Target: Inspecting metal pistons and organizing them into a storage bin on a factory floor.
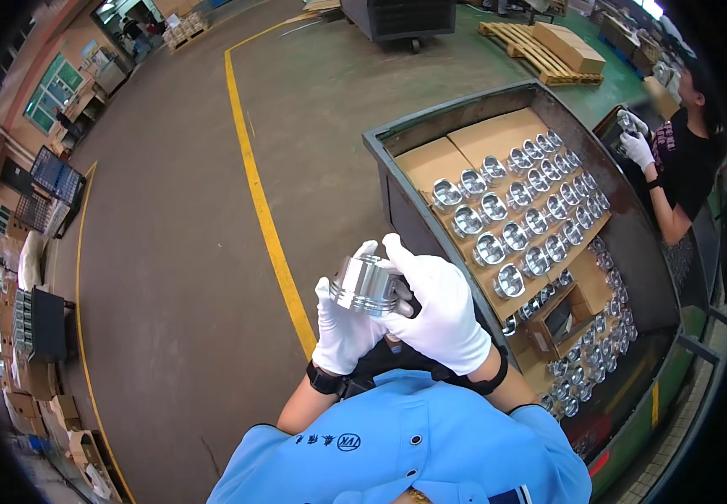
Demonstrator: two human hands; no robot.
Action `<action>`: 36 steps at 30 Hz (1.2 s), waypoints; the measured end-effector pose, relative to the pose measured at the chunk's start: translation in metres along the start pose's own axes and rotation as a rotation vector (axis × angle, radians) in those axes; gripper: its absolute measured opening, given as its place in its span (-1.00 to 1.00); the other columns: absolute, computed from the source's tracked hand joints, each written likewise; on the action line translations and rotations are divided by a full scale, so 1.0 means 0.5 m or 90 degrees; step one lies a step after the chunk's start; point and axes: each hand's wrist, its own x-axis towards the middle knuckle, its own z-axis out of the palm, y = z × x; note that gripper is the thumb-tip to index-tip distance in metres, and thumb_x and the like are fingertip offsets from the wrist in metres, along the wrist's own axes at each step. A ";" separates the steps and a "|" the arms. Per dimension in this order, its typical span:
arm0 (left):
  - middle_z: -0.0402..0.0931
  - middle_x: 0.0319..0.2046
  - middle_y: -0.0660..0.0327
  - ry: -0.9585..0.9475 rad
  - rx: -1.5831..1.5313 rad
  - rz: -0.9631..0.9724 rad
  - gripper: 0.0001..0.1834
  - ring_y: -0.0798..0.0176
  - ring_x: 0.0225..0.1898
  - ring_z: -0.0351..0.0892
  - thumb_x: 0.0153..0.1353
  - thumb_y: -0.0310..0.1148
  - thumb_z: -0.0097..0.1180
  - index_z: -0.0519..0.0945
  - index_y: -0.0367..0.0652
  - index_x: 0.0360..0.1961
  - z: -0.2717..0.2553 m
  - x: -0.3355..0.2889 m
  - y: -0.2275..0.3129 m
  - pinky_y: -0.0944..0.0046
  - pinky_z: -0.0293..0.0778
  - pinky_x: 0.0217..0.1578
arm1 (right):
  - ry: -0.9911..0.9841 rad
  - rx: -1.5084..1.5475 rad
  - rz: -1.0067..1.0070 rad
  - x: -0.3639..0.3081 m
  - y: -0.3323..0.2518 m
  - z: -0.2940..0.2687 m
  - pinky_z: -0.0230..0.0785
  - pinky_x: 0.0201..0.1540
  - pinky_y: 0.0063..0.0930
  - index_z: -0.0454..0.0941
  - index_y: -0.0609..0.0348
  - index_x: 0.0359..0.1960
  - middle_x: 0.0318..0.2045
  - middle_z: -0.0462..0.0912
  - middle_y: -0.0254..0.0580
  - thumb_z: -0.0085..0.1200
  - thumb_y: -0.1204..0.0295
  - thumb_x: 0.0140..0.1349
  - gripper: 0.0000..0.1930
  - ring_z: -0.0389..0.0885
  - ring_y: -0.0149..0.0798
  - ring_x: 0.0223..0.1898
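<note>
Both my hands wear white gloves and hold one shiny metal piston (365,284) in front of my chest. My left hand (342,329) cups it from below and from the left. My right hand (436,307) wraps over its right side, fingers curled across the top. To the right stands a dark metal bin (397,134) with cardboard sheets (477,139) carrying rows of several more pistons (521,212). Lower layers of pistons (586,353) show at the bin's near end.
A co-worker in a black shirt with white gloves (636,143) handles a piston at the bin's far right. A yellow floor line (263,210) runs past my hands. Wooden pallets with a cardboard box (548,46) lie beyond; stacked crates and boxes (40,336) line the left wall.
</note>
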 end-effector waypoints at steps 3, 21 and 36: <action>0.49 0.14 -0.15 -0.003 -0.013 -0.003 0.05 -0.24 -0.12 0.68 0.14 0.38 0.22 0.17 0.02 0.49 -0.003 0.001 -0.001 -0.18 0.69 -0.10 | 0.002 0.007 0.004 0.007 -0.006 0.001 0.48 -0.21 -0.34 0.51 0.21 0.28 -0.29 0.67 -0.32 0.46 0.34 -0.11 -0.20 0.62 -0.23 -0.34; 0.50 0.14 -0.03 0.112 0.303 0.085 0.12 -0.08 0.04 0.65 0.09 0.16 0.44 0.04 0.06 0.52 0.055 -0.010 -0.006 -0.12 0.66 0.02 | -0.037 0.016 -0.011 -0.007 0.024 -0.027 0.54 -0.16 -0.32 0.49 0.13 0.32 -0.19 0.71 -0.13 0.47 0.40 -0.07 -0.21 0.67 -0.14 -0.27; 0.32 0.26 0.09 0.078 0.699 0.280 0.27 0.13 0.29 0.43 -0.13 -0.41 0.63 0.00 -0.14 0.53 0.025 -0.029 -0.009 0.10 0.45 0.27 | -0.058 0.122 0.024 -0.020 0.040 -0.023 0.57 -0.11 -0.35 0.53 0.21 0.24 -0.02 0.69 -0.01 0.44 0.50 -0.02 -0.31 0.71 -0.09 -0.16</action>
